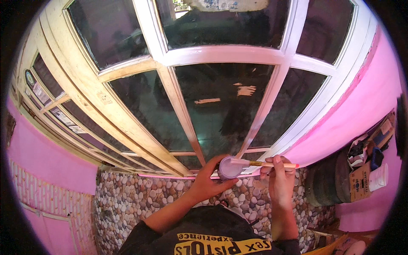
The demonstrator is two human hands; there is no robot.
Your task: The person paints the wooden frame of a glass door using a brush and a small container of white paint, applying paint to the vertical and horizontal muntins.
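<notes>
My left hand (207,180) is wrapped round a small plastic cup (230,169) with white or pale paint in it. In my right hand (279,176) is a paintbrush (257,163) with a light wooden handle and red tip, pinched by its handle and lying almost level. Its bristles reach over the cup's opening; whether they touch the paint I cannot tell. Beyond both hands rises a window frame (225,55) with dark glass panes (221,110). Its upper and right bars look fresh white, while the left bars are yellowish cream and stained.
Pink walls (348,110) stand on both sides. At right, boxes (360,182), a white tub (378,177) and dark clutter sit on a dark rounded container (323,178). A pebble-patterned floor (140,212) lies below. At left is a cream panelled frame (68,114) with stickers.
</notes>
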